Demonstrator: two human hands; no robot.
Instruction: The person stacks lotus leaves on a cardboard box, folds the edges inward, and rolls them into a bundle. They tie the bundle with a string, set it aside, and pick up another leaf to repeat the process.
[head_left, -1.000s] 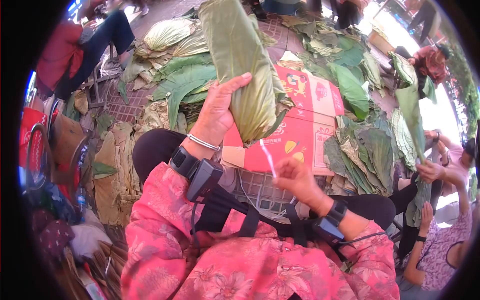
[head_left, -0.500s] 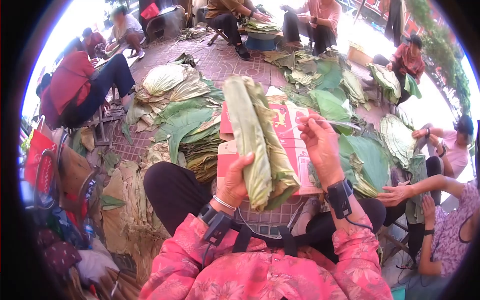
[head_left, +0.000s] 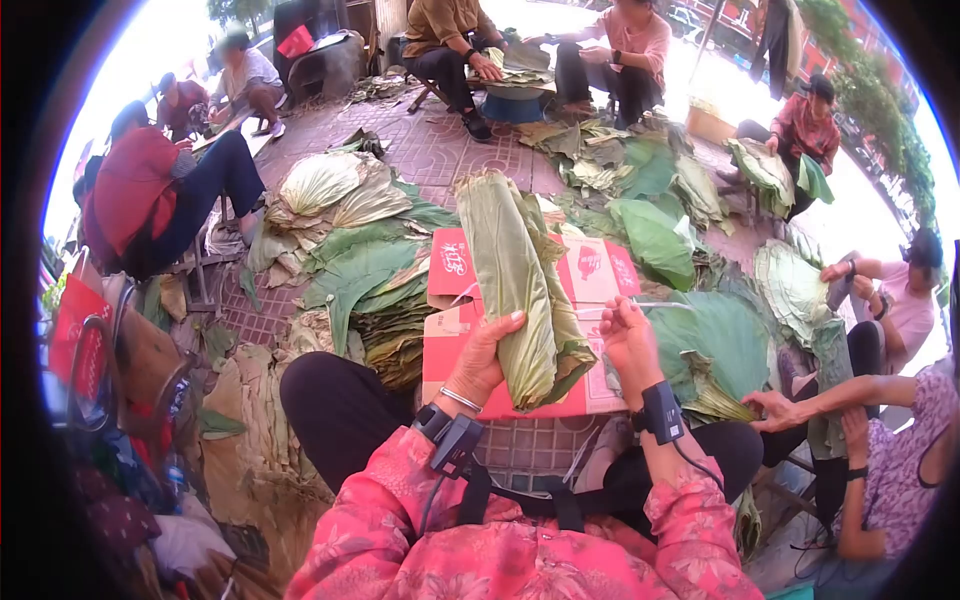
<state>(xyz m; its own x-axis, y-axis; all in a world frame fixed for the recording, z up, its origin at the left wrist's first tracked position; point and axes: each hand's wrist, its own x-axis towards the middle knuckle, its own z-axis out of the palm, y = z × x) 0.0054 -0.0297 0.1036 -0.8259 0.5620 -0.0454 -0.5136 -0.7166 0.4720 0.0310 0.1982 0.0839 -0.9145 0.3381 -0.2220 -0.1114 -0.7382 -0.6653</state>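
Note:
My left hand [head_left: 474, 365] is closed around the lower left side of a folded bundle of large dried leaves [head_left: 510, 285], which stands tilted with its top leaning left. The bundle looks like lotus leaves, pale green and ribbed. To its right, my right hand [head_left: 632, 345] pinches a thin white string [head_left: 664, 304] between thumb and fingers. One end of the string sticks out to the right, while another stretch runs left toward the bundle. Below both hands lies a red printed cardboard box [head_left: 448, 345], partly hidden by the bundle.
Stacked leaves [head_left: 375, 260] lie left of the box, and a broad green leaf [head_left: 715, 345] lies to its right. Brown leaves [head_left: 265, 400] cover the ground beside my left knee. Several people sit around; a co-worker's hand [head_left: 780, 410] touches leaves at the right.
My right hand has come down with the string, now level with the bundle's lower half. The bundle has shifted slightly down and right in view, still in my left hand.

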